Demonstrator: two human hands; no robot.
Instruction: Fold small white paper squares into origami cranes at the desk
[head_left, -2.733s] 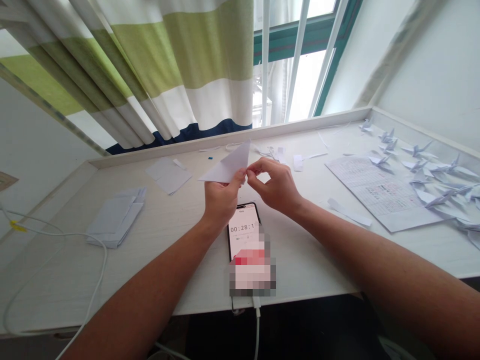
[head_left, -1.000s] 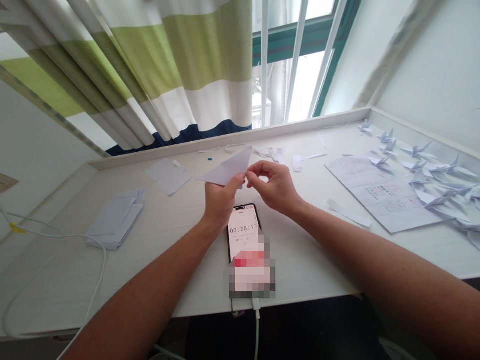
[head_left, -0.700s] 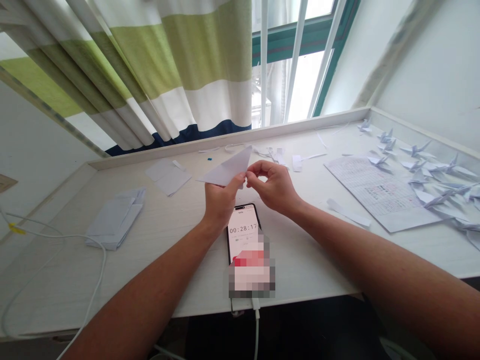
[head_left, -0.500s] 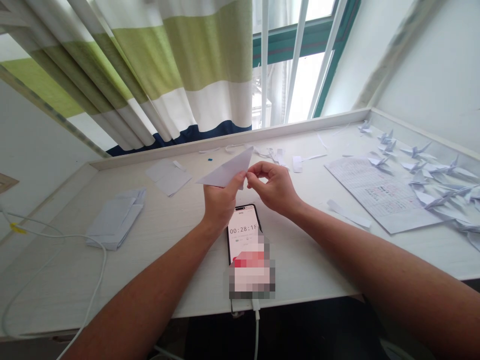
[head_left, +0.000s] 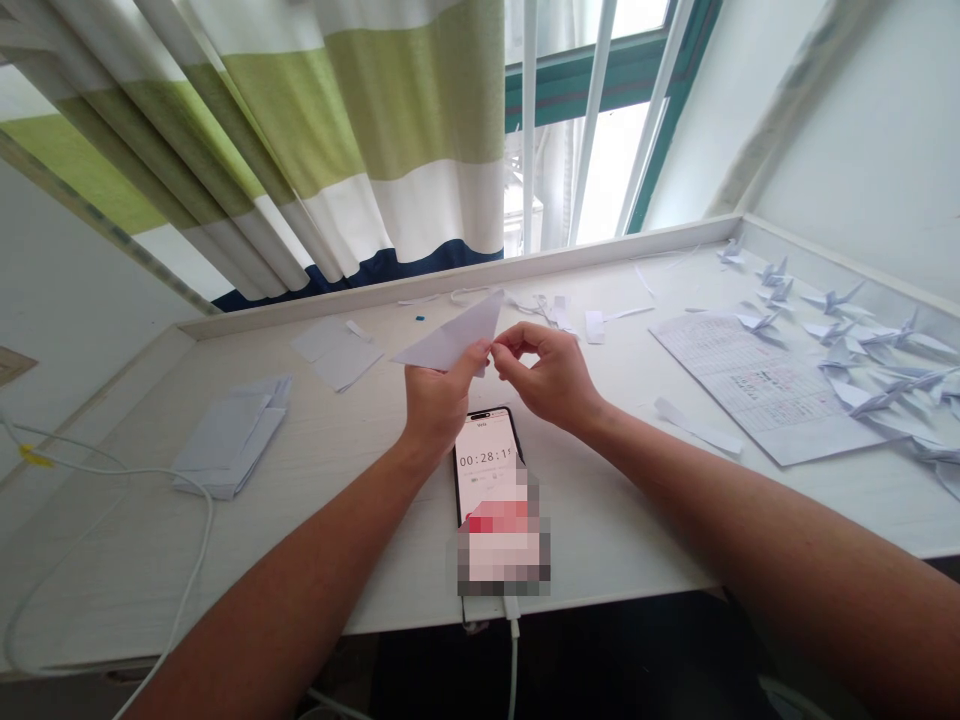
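Note:
A folded white paper [head_left: 457,337], shaped like a triangle, is raised over the desk in front of me. My left hand [head_left: 444,395] grips its lower edge, thumb on top. My right hand [head_left: 546,378] is closed in a pinch at the paper's right corner, close to the left thumb; the fingertips hide what is between them. Just below the hands a phone [head_left: 486,475] lies on the desk and shows a running timer.
Many folded paper cranes [head_left: 832,300] stand at the right by a written sheet [head_left: 750,380]. A paper stack [head_left: 232,435] and loose sheets [head_left: 337,352] lie left. Paper strips [head_left: 697,427] are scattered about. A white cable [head_left: 206,540] crosses the desk's left side.
The timer on the phone has advanced. Both hands and the folded paper have hardly moved.

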